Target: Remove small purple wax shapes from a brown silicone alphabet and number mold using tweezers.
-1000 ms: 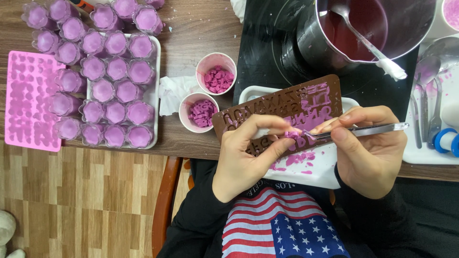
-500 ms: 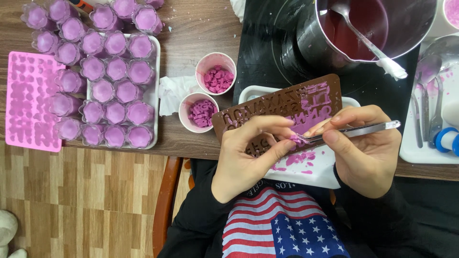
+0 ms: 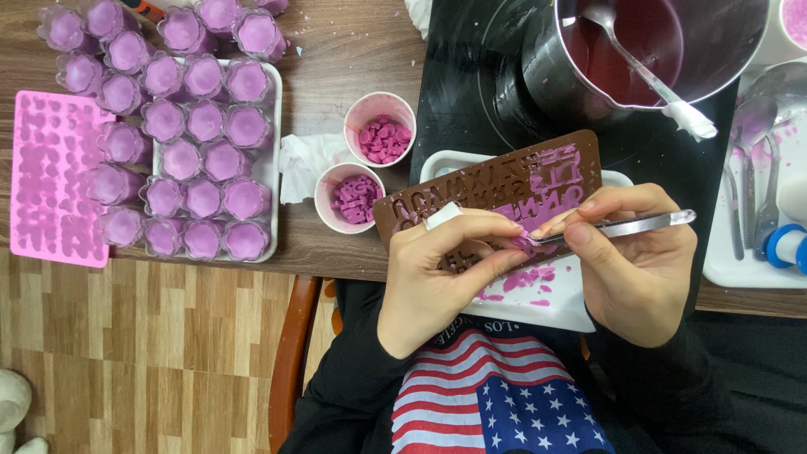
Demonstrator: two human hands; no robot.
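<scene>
- The left hand [image 3: 437,273] is curled closed round the near edge of a brown letter mould [image 3: 496,197], thumb underneath and fingers folded over the top, gripping it tilted above a white tray [image 3: 538,311]; a strip of white tape wraps one finger.
- The right hand [image 3: 635,269] is pinched shut on a thin metal tool [image 3: 626,227], thumb and forefinger pressed together on its shaft, the tip meeting the mould right beside the left fingertips, where a bit of pink wax sits.
- Far left on the wooden table [image 3: 336,50] lies a pink silicone mould [image 3: 55,176], flat and touching the next tray.
- Just beside it stands a tray of purple-filled cups [image 3: 189,143], packed in rows, with more cups spilling past its upper edge.
- Between that tray and the hands sit two small paper cups of pink pieces [image 3: 366,164], one behind the other, with a crumpled tissue [image 3: 303,164] against them.
- The white tray under the brown mould carries pink crumbs and smears.
- Beyond the hands, on a black hob [image 3: 479,92], a steel pot [image 3: 639,50] holds dark pink liquid, with a spoon [image 3: 639,71] leaning out over its rim.
- At the far right, a second white tray [image 3: 731,269] holds metal spoons.
</scene>
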